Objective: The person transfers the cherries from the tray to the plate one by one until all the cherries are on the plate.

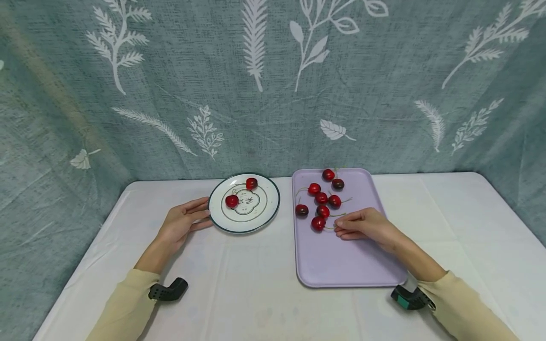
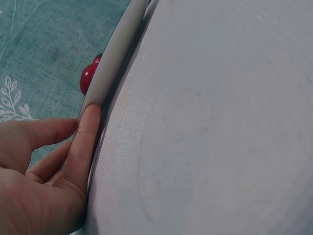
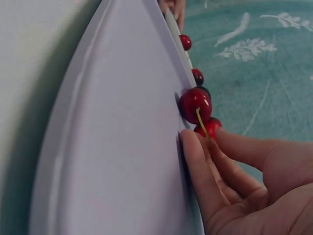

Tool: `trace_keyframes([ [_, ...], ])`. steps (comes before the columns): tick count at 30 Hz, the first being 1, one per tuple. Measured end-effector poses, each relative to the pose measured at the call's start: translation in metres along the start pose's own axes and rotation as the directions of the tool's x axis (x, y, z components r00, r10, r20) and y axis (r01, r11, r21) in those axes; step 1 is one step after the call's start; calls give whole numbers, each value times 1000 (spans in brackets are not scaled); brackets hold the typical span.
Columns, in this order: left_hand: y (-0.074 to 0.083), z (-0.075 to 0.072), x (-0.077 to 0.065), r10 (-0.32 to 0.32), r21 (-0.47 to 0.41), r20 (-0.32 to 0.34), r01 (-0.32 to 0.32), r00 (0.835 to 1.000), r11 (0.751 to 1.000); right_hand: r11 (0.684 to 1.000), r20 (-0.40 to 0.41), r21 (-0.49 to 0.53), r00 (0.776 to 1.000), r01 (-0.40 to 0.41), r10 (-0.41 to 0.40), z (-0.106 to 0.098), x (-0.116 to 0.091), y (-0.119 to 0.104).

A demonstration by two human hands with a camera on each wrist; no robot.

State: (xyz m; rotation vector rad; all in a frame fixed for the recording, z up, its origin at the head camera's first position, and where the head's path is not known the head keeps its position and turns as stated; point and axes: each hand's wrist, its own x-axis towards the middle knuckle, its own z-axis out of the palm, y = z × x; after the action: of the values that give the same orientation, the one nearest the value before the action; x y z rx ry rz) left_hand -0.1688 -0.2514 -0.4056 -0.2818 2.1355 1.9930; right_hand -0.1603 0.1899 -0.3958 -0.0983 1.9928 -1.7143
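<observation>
My left hand [image 1: 181,222] reaches to the left edge of a white plate [image 1: 266,213] with a dark rim, its fingertips touching the plate's outer side, as the left wrist view shows close up. Two red cherries lie on the plate, one near the middle-left [image 1: 232,201] and one at the back [image 1: 251,183]. My right hand [image 1: 368,226], low over a lilac tray [image 1: 341,265], pinches the green stem [image 3: 201,122] of the nearest cherry [image 3: 195,105] between thumb and fingertips. That cherry sits close to the tray's surface.
Several more cherries [image 1: 334,201], red to dark red with thin stems, are grouped in the tray's back half. A white cloth [image 1: 239,293] covers the table. Behind it hangs a green curtain [image 1: 273,118] with white leaf prints. Both wrists wear black devices [image 1: 168,290].
</observation>
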Motion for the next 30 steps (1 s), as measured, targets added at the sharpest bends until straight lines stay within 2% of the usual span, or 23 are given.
trace_keyframes([
  [6, -1, 2, 0, -3, 4, -2, 3, 1000, 1000, 998, -12, -58, 1000, -4, 3, 5, 1, -2],
  [12, -2, 1, 1, 12, 5, -4, -12, 1000, 1000, 998, -43, -66, 999, 5, -8, 6, 1, -3],
  [21, -2, -1, 1, 20, 4, -3, -20, 1000, 1000, 992, -40, -110, 997, 53, -58, 8, -1, -4],
  [30, -1, 0, 2, 18, 3, -6, -17, 1000, 1000, 989, -88, -143, 995, 40, -53, 8, -3, -10],
])
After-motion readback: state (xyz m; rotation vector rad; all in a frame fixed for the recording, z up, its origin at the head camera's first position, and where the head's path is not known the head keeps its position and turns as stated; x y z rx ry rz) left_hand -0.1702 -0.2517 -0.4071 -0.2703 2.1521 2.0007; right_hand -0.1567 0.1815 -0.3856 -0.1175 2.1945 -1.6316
